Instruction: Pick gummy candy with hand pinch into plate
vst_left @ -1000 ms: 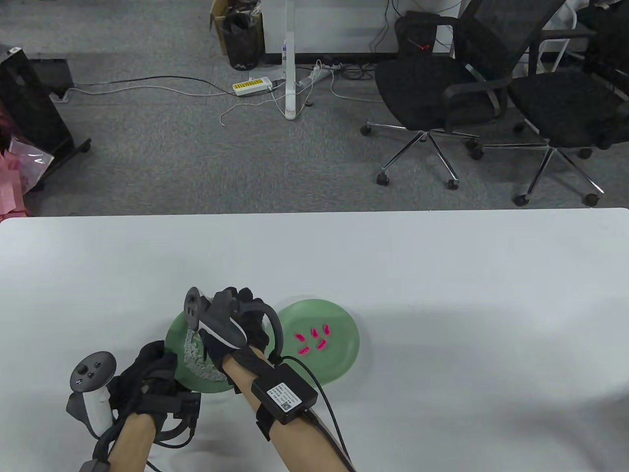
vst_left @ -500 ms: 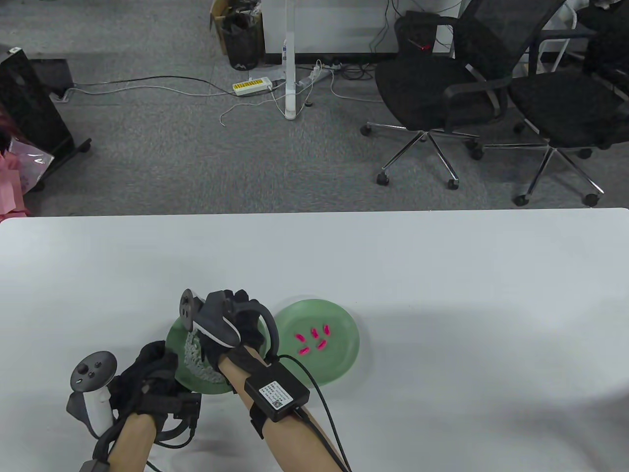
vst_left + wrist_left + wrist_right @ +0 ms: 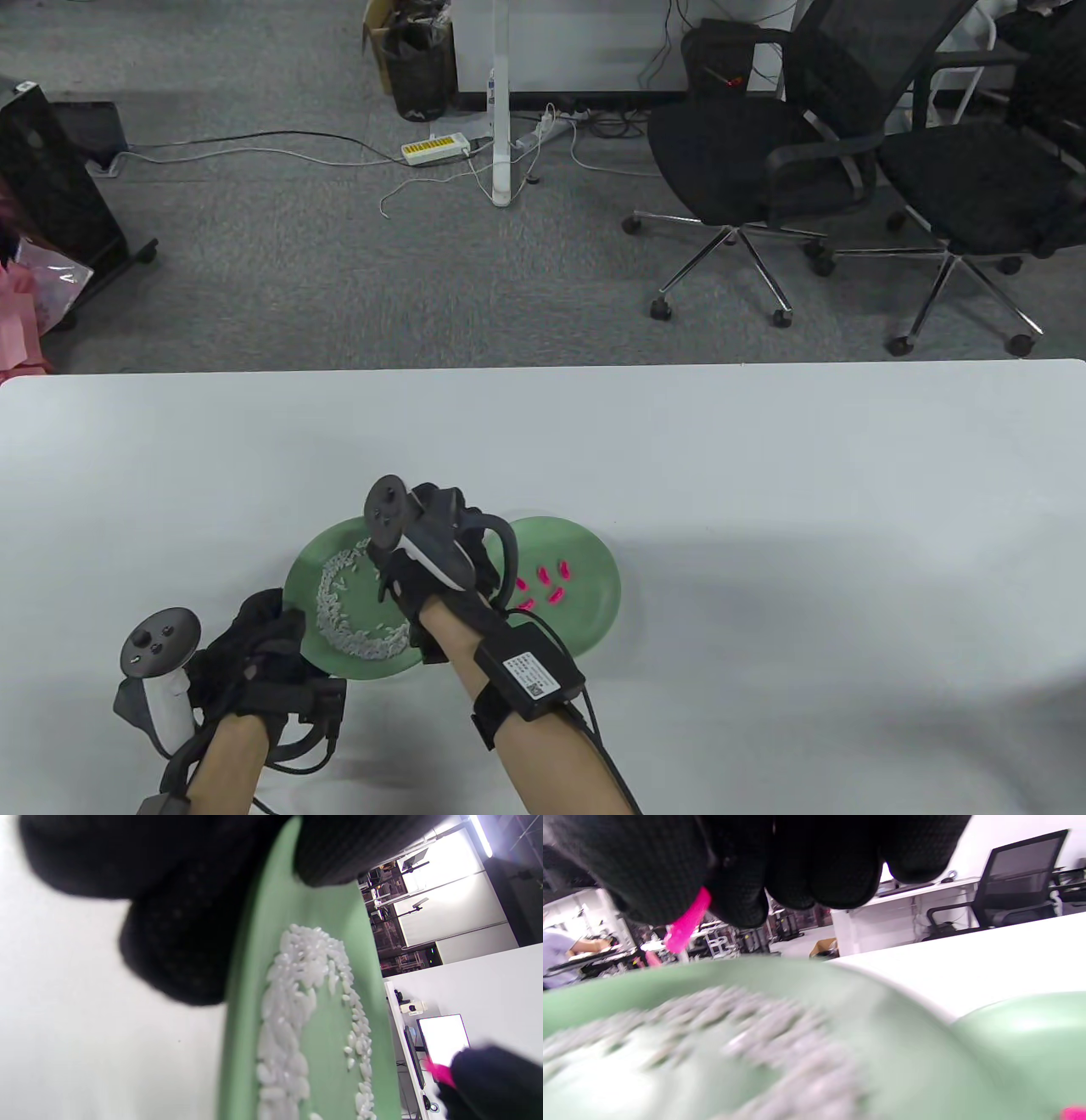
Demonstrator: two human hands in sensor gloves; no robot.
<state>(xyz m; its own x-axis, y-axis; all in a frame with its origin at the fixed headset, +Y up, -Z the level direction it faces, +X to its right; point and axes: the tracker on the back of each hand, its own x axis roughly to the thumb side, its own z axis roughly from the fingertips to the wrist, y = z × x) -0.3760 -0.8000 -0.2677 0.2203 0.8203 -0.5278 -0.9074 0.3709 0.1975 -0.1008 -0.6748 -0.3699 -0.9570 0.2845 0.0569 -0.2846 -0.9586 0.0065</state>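
Pink gummy (image 3: pixel 687 921) sits pinched in your right hand (image 3: pixel 433 552) over the plates' adjoining rims; your left hand (image 3: pixel 254 645) grips the rice plate's (image 3: pixel 305 577) rim.

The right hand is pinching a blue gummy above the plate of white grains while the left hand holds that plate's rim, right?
Not quite: the gummy is pink, not blue, as the right wrist view shows. The right hand does pinch it above the grain plate, whose rim the left hand holds.
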